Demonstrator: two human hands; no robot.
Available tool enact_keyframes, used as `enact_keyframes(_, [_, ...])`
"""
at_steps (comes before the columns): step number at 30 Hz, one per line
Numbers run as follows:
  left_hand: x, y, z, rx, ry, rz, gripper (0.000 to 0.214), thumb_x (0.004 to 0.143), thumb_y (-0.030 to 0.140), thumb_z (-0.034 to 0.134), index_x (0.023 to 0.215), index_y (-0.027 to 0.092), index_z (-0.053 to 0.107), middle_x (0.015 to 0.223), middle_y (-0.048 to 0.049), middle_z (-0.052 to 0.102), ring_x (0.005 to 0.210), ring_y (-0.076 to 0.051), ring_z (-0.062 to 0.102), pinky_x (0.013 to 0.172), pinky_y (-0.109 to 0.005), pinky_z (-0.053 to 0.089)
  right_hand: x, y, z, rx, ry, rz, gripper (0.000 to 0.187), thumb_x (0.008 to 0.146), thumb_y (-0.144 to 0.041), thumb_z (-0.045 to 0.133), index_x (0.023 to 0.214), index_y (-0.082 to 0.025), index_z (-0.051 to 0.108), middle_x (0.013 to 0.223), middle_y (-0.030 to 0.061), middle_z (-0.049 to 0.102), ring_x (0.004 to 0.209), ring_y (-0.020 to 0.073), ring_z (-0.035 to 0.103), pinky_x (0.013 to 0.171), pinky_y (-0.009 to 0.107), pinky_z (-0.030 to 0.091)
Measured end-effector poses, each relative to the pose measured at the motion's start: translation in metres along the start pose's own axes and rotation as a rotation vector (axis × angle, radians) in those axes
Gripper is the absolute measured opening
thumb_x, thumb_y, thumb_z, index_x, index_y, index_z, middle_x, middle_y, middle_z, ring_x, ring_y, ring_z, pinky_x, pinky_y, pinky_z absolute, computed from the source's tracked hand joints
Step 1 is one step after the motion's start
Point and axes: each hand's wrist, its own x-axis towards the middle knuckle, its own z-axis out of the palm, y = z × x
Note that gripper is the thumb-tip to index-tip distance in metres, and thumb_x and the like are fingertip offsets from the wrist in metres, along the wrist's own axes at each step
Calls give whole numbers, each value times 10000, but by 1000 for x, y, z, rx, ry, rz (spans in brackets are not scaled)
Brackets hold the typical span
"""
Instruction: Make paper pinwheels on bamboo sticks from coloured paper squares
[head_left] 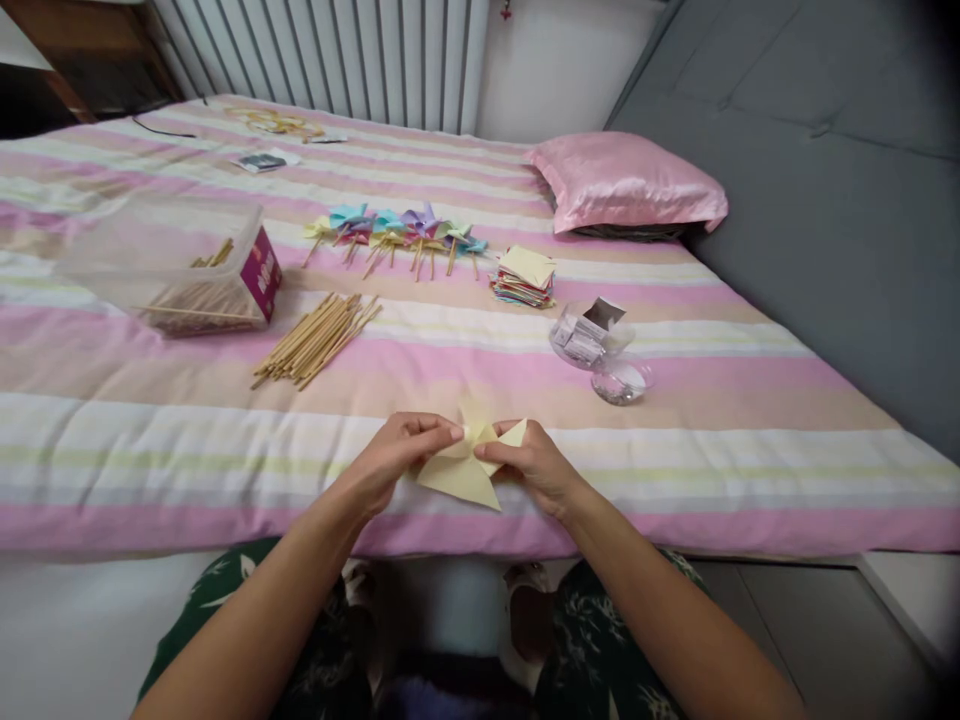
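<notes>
Between my two hands, over the near edge of the bed, is a pale yellow paper pinwheel [459, 478]. My left hand [405, 447] pinches it from the left, thumb close to the centre. From the right, my right hand [536, 465] grips it with the thumb pressed by the middle and one folded blade beside the fingers. Whether a pin sits at the centre cannot be made out. Farther up the bed lies a row of finished pinwheels [420, 225] in several colours on sticks. A stack of coloured paper squares [526, 270] sits right of them.
A bundle of thin wooden sticks [319, 338] lies left of centre, beside a clear plastic box [161, 225] holding more sticks. Two small clear containers [581, 340] stand at the right. A pink pillow [626, 185] rests by the grey headboard [810, 200]. The striped bedspread [720, 400] lies beneath.
</notes>
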Motion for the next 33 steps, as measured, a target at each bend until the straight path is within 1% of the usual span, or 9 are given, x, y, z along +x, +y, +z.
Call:
enact_keyframes(2, [1, -2, 1, 17, -31, -27, 208, 607, 306, 738, 685, 133, 652, 597, 2, 595, 568, -113, 512, 541, -207, 351, -1, 0, 1, -70, -10, -15, 174, 604, -259, 733, 631, -145, 605, 563, -28, 555, 517, 97, 503, 485, 207, 382])
enact_keyframes(4, [2, -4, 3, 55, -25, -25, 193, 571, 257, 744, 642, 134, 613, 560, 25, 553, 543, -94, 475, 522, -196, 317, -2, 0, 2, -135, -8, -36, 159, 609, -252, 725, 625, -138, 616, 554, -29, 542, 497, 86, 481, 464, 200, 351])
enact_keyframes(7, [4, -6, 5, 138, -23, -5, 179, 575, 233, 704, 564, 136, 555, 509, 49, 479, 491, -69, 399, 477, -191, 247, -2, 0, 3, -186, -11, -42, 171, 614, -270, 727, 635, -134, 626, 559, -23, 545, 495, 87, 479, 461, 202, 343])
enact_keyframes(12, [3, -6, 5, 184, -37, -18, 145, 582, 201, 633, 511, 142, 520, 484, 52, 453, 457, -62, 365, 455, -193, 225, -3, 0, 1, -228, -12, -27, 197, 604, -291, 738, 628, -137, 617, 550, -24, 535, 495, 91, 481, 459, 203, 340])
enact_keyframes(16, [2, -6, 8, 169, -8, -20, 114, 569, 198, 629, 509, 144, 549, 471, 49, 470, 436, -61, 370, 436, -187, 230, -3, -1, 2, -181, -29, -24, 225, 602, -306, 746, 646, -134, 610, 564, -24, 535, 497, 85, 478, 464, 203, 345])
enact_keyframes(20, [3, -5, 13, 119, 116, -10, 129, 553, 235, 652, 513, 145, 569, 462, 46, 488, 430, -64, 384, 429, -184, 254, -2, -2, 4, -55, -43, -57, 237, 594, -289, 755, 687, -152, 586, 536, -56, 494, 457, 58, 419, 434, 186, 297])
enact_keyframes(24, [4, -4, 17, 94, 209, 17, 126, 546, 248, 656, 543, 133, 604, 497, 31, 523, 456, -70, 412, 437, -181, 279, 0, 1, 5, 24, 11, -68, 198, 593, -261, 741, 685, -143, 610, 602, -21, 570, 514, 79, 480, 484, 200, 357])
enact_keyframes(28, [5, -3, 19, 89, 208, 24, 141, 538, 254, 665, 535, 130, 599, 498, 29, 520, 460, -73, 416, 439, -183, 283, 0, 5, 5, 20, 58, -58, 179, 609, -260, 720, 698, -128, 638, 633, 11, 605, 562, 114, 522, 533, 232, 396])
enact_keyframes(33, [5, -5, 17, 127, 177, 32, 184, 545, 297, 676, 564, 130, 601, 519, 20, 527, 477, -85, 431, 458, -199, 296, 0, 6, 5, -41, 76, -76, 151, 606, -248, 702, 603, -137, 598, 545, -22, 547, 482, 83, 443, 467, 217, 330])
